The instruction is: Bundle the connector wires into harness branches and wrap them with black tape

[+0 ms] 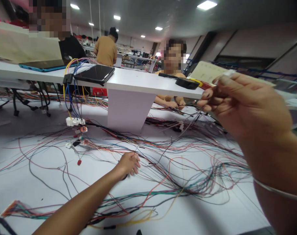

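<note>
My right hand is raised at the right, in front of the shelf's end. Its fingers are bent and pressed together, and a small pale bit shows by the fingertips; what they hold is not clear. My left hand hovers low over, or rests on, the thin wires at the table's middle, fingers loosely curled and apart, with nothing visible in them. White connectors and a small red connector lie to its left, among wires. Near my right hand, a black object with yellow beside it sits on the shelf.
A white raised shelf crosses the table on a white support. On it lie a black phone, a blue-edged tablet and a black clip with wires. A co-worker's hands handle wires behind the shelf. Other people are farther back.
</note>
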Demonstrator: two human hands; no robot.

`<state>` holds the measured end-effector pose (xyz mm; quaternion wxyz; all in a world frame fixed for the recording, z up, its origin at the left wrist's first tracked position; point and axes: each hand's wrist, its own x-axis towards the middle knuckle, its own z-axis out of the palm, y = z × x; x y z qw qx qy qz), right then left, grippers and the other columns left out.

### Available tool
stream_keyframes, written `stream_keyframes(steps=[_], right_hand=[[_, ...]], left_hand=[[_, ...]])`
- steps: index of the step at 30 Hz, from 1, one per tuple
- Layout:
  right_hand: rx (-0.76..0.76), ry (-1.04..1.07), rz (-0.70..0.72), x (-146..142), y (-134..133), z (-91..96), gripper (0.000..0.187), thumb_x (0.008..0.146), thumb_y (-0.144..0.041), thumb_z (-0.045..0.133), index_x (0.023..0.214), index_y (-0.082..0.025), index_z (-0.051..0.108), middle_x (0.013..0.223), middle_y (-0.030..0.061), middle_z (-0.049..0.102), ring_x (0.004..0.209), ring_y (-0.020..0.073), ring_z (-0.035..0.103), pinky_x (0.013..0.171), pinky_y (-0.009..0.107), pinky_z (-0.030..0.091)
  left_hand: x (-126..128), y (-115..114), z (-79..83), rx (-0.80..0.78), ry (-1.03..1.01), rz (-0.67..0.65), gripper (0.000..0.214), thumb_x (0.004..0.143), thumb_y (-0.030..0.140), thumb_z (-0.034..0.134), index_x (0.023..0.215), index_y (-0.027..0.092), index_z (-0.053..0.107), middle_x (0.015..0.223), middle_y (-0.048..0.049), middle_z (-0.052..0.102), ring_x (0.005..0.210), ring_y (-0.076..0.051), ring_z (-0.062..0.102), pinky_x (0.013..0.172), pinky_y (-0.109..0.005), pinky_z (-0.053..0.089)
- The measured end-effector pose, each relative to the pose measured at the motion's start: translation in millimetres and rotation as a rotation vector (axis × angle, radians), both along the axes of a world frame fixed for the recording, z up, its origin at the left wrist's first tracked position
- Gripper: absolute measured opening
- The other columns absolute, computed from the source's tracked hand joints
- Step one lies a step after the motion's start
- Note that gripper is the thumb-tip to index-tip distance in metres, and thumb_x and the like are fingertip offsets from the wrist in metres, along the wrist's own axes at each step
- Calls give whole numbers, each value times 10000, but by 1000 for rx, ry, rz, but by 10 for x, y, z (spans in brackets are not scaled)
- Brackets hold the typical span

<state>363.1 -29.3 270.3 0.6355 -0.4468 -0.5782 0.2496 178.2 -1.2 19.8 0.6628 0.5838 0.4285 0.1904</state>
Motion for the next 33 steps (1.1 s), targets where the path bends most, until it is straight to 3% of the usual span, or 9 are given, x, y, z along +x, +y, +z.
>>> stream_keyframes(steps=[5,9,12,17,21,23,26,29,33], right_hand=[[-88,105,1,15,128,-34,163,748,-261,690,687,-164,575,587,-4,569,512,102,571,427,231,405],[-89,105,-1,22,174,-6,146,770,-238,664,689,-166,566,601,-8,572,508,88,578,427,225,406],[-59,82,-27,59,183,-10,158,761,-240,682,704,-180,547,579,-20,568,495,95,585,403,221,396],[140,39,-174,36,143,-23,199,750,-249,709,771,-225,513,560,-30,596,498,147,615,406,258,452],[399,-151,-264,-149,23,-102,85,821,-257,655,860,-260,580,680,-46,626,675,148,655,688,374,554],[458,-346,-249,-255,-64,-223,99,855,-219,609,932,-282,612,823,-30,655,807,170,659,815,413,535],[416,-742,-111,-349,-178,-526,250,874,-138,547,1034,-318,613,1001,-9,673,976,201,635,914,417,497],[344,-958,52,-343,-209,-939,288,891,-133,504,1102,-316,577,1031,15,682,972,193,640,860,368,526],[128,-1021,105,-250,-131,-1527,165,926,-213,459,1009,-222,601,908,84,687,830,213,651,738,353,527]], left_hand=[[-69,-49,-52,-54,28,-46,229,901,307,274,859,175,456,618,-5,610,316,-85,471,324,-178,258],[-75,-69,-90,6,84,-118,233,899,305,295,895,181,492,459,47,552,279,-80,332,362,-189,230],[-90,-84,-91,98,128,-161,221,881,316,359,845,184,533,391,67,490,342,-108,367,427,-213,270],[-142,-149,31,247,173,-216,173,865,312,402,821,207,532,387,68,492,511,-149,484,545,-236,304],[-180,-205,89,314,188,-215,155,834,299,462,965,220,490,512,67,569,556,-149,510,559,-232,318],[-196,-225,74,372,214,-160,230,779,231,523,1001,232,465,588,69,563,568,-146,505,559,-231,316],[-219,-259,43,487,273,-63,274,726,124,519,965,251,476,594,65,493,574,-160,493,587,-249,307],[-245,-308,44,586,303,-18,222,764,134,488,950,255,500,576,45,469,592,-189,509,624,-276,311],[-286,-365,62,749,267,26,105,834,206,458,906,247,522,663,-8,559,658,-207,545,645,-289,332]])
